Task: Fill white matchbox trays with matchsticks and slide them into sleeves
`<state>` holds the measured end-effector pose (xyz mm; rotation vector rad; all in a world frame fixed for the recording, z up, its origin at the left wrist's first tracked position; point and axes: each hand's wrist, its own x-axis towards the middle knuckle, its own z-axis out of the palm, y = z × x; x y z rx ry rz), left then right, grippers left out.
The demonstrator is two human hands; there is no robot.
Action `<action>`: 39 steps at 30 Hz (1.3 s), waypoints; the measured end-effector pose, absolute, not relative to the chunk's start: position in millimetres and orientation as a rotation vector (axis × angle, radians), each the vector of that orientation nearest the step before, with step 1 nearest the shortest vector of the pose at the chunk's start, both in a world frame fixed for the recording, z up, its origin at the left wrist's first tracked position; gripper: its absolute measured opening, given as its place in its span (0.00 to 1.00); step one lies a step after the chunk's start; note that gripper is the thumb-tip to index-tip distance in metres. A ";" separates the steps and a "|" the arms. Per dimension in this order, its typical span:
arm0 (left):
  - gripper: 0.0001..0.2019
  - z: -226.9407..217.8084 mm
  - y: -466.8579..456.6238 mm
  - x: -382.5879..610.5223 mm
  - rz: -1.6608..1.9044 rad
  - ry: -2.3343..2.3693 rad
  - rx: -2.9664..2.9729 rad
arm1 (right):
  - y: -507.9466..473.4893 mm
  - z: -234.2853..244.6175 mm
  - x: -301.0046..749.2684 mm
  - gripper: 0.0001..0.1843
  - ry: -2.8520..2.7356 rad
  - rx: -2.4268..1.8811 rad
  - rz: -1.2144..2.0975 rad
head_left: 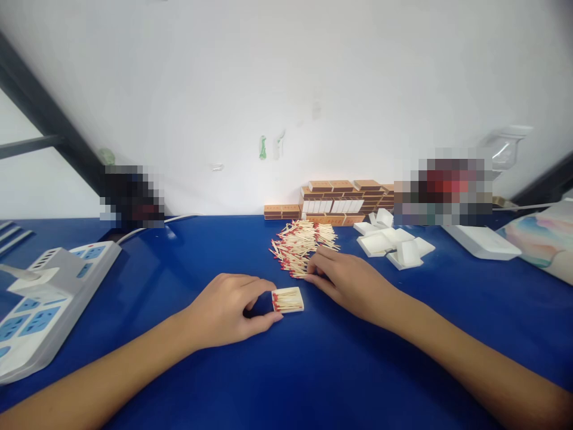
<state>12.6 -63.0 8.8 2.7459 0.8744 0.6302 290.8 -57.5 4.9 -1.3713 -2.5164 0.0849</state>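
A small white matchbox tray (293, 309) lies flat on the blue table with several red-tipped matches (286, 298) inside, heads toward the left. My left hand (237, 307) grips the tray's left end between thumb and index finger. Just beyond it is a loose heap of matches (298, 239), most with red heads facing left. At the heap's near right edge, my right hand (338, 275) has thumb and fingers pinched on the ends of matches; how many they hold is hidden.
Stacked brown matchboxes (340, 200) stand against the white wall behind the heap. Several empty white trays (385, 239) lie jumbled to the right. A white power strip (85, 304) with a plug takes up the left side. A white box (483, 242) sits farther right.
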 end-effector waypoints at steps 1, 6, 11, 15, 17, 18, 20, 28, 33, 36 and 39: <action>0.14 8.6 -63.1 12.5 0.630 0.875 2.745 | -58.0 6.3 291.5 0.07 -2.529 -1.376 0.064; 0.14 7.1 -63.5 12.3 0.630 0.866 2.752 | -59.5 9.1 290.5 0.06 -2.532 -1.360 0.041; 0.14 8.0 -62.4 12.5 0.614 0.879 2.750 | -59.1 7.7 289.2 0.06 -2.525 -1.389 0.162; 0.14 9.8 -62.0 12.8 0.621 0.881 2.751 | -60.6 8.7 291.1 0.06 -2.516 -1.386 0.152; 0.14 9.7 -62.3 12.5 0.622 0.882 2.754 | -61.1 9.2 291.0 0.06 -2.519 -1.354 0.161; 0.14 9.4 -62.6 12.3 0.620 0.884 2.756 | -61.1 9.1 290.6 0.06 -2.522 -1.335 0.172; 0.14 8.7 -63.1 11.8 0.617 0.883 2.756 | -60.6 8.3 289.5 0.08 -2.528 -1.292 0.203; 0.14 9.3 -62.2 12.1 0.610 0.891 2.747 | -60.0 5.8 290.4 0.07 -2.550 -1.357 0.206; 0.14 9.6 -61.5 11.8 0.593 0.895 2.746 | -61.5 9.3 291.1 0.07 -2.551 -1.346 0.187; 0.14 9.6 -61.2 12.1 0.604 0.891 2.749 | -61.1 9.7 291.7 0.07 -2.536 -1.327 0.201; 0.14 9.6 -61.1 12.3 0.606 0.890 2.752 | -60.0 10.1 292.3 0.06 -2.528 -1.330 0.209</action>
